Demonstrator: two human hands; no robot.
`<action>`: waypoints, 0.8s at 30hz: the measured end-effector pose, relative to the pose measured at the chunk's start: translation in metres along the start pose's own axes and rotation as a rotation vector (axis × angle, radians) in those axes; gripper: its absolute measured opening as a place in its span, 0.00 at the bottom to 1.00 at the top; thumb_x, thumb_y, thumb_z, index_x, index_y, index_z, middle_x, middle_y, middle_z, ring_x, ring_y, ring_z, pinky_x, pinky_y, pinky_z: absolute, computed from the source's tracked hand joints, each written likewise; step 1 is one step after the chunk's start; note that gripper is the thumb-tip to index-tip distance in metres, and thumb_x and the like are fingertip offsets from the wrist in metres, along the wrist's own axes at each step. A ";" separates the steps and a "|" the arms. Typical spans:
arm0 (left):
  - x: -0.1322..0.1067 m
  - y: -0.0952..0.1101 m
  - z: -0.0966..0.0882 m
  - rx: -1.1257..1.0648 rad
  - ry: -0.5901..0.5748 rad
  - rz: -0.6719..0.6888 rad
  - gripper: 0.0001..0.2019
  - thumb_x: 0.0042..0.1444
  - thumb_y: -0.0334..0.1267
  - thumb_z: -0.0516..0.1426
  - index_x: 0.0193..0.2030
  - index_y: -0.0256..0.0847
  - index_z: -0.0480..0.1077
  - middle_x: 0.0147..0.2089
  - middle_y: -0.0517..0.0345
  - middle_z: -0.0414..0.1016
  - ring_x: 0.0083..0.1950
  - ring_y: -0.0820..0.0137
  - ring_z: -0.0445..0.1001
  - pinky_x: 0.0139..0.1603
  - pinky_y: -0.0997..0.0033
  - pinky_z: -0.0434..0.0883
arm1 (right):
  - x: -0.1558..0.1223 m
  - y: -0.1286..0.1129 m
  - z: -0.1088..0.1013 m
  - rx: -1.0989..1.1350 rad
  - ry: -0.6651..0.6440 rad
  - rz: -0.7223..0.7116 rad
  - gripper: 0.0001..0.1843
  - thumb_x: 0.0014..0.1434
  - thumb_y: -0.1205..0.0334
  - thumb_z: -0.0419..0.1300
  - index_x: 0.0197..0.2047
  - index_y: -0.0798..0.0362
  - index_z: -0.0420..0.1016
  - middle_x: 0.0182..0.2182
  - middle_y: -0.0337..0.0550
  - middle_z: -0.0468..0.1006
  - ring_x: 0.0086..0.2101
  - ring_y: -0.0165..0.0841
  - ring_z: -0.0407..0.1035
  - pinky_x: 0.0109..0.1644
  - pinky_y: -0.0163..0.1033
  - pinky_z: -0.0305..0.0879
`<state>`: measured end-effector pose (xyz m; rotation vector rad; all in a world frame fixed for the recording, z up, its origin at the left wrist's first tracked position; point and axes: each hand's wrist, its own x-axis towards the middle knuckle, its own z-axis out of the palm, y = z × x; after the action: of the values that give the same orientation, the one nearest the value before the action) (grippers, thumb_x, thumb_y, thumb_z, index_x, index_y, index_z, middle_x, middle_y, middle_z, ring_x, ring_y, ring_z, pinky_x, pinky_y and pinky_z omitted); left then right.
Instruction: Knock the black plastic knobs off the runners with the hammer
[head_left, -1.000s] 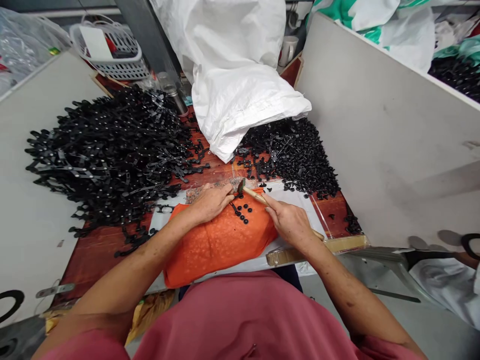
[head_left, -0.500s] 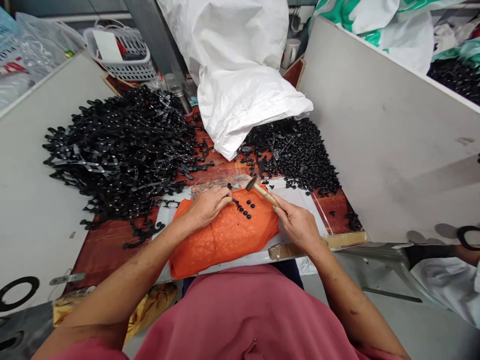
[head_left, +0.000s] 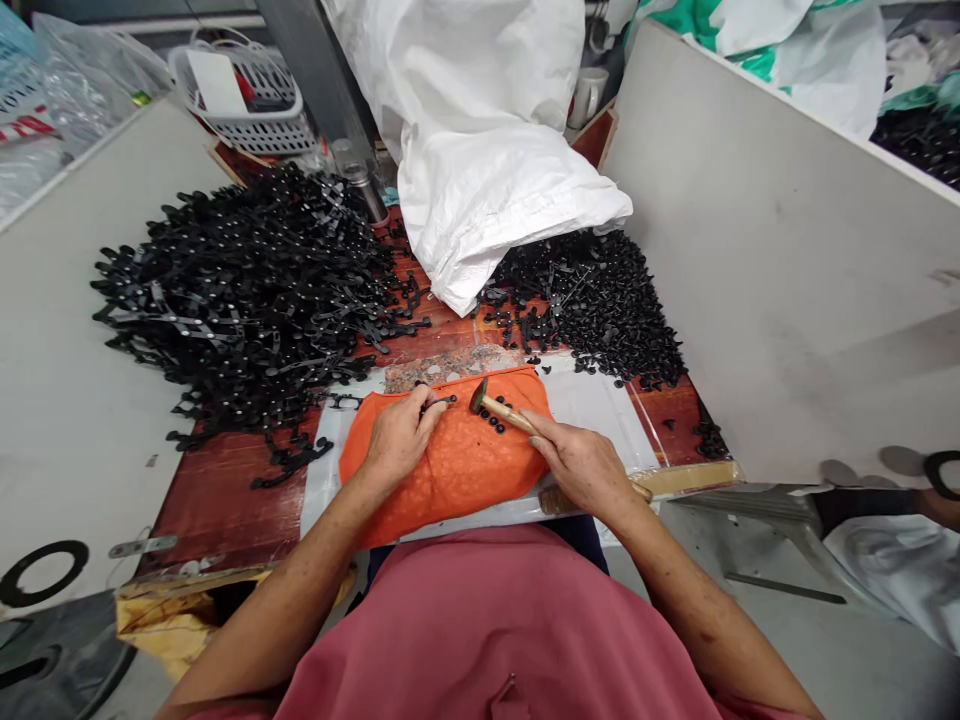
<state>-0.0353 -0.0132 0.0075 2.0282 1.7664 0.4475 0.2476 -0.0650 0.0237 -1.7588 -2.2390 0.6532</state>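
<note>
My right hand (head_left: 581, 455) is closed round the wooden handle of a hammer (head_left: 510, 412), its dark head over the middle of an orange cloth pad (head_left: 442, 490). Pinched in my left hand (head_left: 401, 430) is a small black strip-shaped part (head_left: 441, 402), whose round end sticks out to the right above the cloth. Several small black round pieces (head_left: 493, 423) lie on the cloth beside and partly behind the hammer. Just beyond the cloth's far edge is a speckled stone slab (head_left: 442, 366).
A big heap of black strip parts (head_left: 247, 290) covers the left of the red table (head_left: 225, 500). Small black pieces (head_left: 622, 300) are piled at the right, under a white sack (head_left: 487, 180). Grey panels (head_left: 787, 280) wall in both sides. A basket (head_left: 247, 105) stands behind.
My left hand has drawn back to the left with the black strip part, away from the round pieces. The hammer head has moved left and lower, over those pieces.
</note>
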 end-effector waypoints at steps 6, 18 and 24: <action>-0.002 0.006 0.001 -0.033 -0.057 0.049 0.13 0.71 0.46 0.46 0.39 0.45 0.67 0.34 0.59 0.77 0.36 0.65 0.76 0.38 0.67 0.64 | 0.006 0.004 -0.003 -0.090 0.004 0.035 0.25 0.75 0.56 0.50 0.73 0.33 0.63 0.52 0.39 0.84 0.45 0.38 0.81 0.46 0.40 0.74; 0.012 0.015 0.014 -0.020 -0.066 0.164 0.12 0.72 0.42 0.47 0.41 0.43 0.68 0.41 0.53 0.78 0.44 0.61 0.76 0.45 0.64 0.67 | 0.013 0.021 -0.008 0.011 0.068 0.095 0.25 0.75 0.55 0.51 0.72 0.28 0.64 0.60 0.33 0.79 0.51 0.38 0.79 0.53 0.42 0.75; 0.016 0.016 0.014 -0.017 -0.062 0.159 0.13 0.72 0.43 0.45 0.39 0.44 0.66 0.38 0.55 0.76 0.41 0.63 0.75 0.43 0.65 0.66 | 0.015 0.038 -0.004 0.059 0.079 0.133 0.24 0.74 0.55 0.53 0.71 0.31 0.66 0.55 0.34 0.83 0.52 0.40 0.79 0.55 0.44 0.75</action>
<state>-0.0122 -0.0006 0.0031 2.1559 1.5667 0.4410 0.2778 -0.0429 0.0078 -1.8826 -2.0436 0.6571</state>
